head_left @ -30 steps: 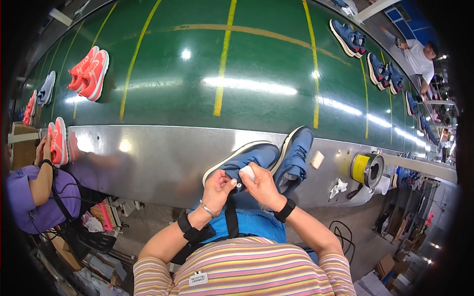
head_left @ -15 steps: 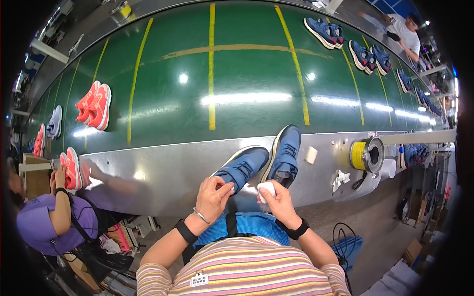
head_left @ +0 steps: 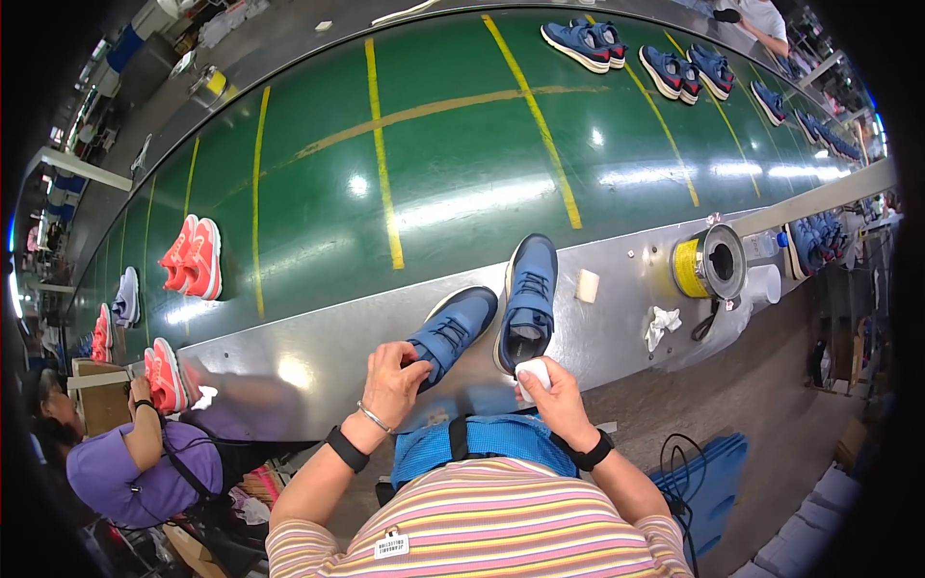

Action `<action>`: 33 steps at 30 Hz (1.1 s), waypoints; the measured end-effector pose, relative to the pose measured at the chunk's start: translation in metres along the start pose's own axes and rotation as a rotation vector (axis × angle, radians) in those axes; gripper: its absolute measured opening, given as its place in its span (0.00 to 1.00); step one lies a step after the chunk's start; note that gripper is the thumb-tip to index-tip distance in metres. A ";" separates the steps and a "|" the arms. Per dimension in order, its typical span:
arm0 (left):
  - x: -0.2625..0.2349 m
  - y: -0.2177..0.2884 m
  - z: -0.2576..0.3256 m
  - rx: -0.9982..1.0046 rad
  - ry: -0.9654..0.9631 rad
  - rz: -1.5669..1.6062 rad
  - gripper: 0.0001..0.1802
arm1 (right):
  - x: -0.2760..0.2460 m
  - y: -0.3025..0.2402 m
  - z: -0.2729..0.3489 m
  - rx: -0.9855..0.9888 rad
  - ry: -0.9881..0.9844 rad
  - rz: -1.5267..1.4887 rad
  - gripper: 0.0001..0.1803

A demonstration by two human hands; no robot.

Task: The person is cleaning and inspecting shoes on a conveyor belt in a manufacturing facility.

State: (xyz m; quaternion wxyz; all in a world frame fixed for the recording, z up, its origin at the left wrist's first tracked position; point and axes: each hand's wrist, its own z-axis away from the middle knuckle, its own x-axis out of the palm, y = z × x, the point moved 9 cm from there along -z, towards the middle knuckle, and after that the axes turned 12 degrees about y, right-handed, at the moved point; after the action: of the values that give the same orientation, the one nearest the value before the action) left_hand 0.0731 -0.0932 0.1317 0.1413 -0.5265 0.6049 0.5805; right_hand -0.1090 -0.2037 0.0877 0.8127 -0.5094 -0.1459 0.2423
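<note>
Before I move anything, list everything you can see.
Ledge: 1, metal grey, before the person
Belt: 1, green with yellow lines, beyond the ledge
Near shoes: 2, blue, at mid-ledge
Pad: 1, white, in the right hand
Block: 1, cream, right of the near shoes
Cans: 2, silver and yellow, ledge and beyond belt
Tissue: 1, white, by the near can
Cylinder: 1, white, beside that can
Coral shoes: several, coral, left
Pale shoes: at least 1, lilac, far left
Far shoes: several, dark blue, right
Co-workers: at least 2, purple and white tops, left and upper right
Wristbands: 2, black, one per wrist
Left hand: 1, bare, at the left shoe's heel
Right hand: 1, bare, around the pad
</note>
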 end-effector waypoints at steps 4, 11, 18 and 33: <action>0.004 -0.001 -0.003 0.022 -0.069 0.020 0.09 | 0.001 -0.002 -0.002 -0.007 -0.026 0.017 0.10; 0.002 -0.005 -0.001 0.034 -0.086 0.072 0.10 | 0.042 -0.009 -0.003 -0.026 -0.162 0.088 0.08; 0.026 -0.061 0.049 -0.923 -0.003 0.645 0.13 | 0.088 -0.044 -0.002 -0.540 -0.090 0.300 0.10; 0.050 -0.072 0.067 -1.185 0.095 1.132 0.12 | 0.122 -0.037 0.003 -0.664 0.016 0.499 0.07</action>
State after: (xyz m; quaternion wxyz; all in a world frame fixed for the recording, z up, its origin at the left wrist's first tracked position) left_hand 0.0808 -0.0434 0.0336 -0.5001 -0.1531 0.3774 0.7642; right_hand 0.0015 -0.1486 0.1212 0.5216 -0.7656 -0.0820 0.3676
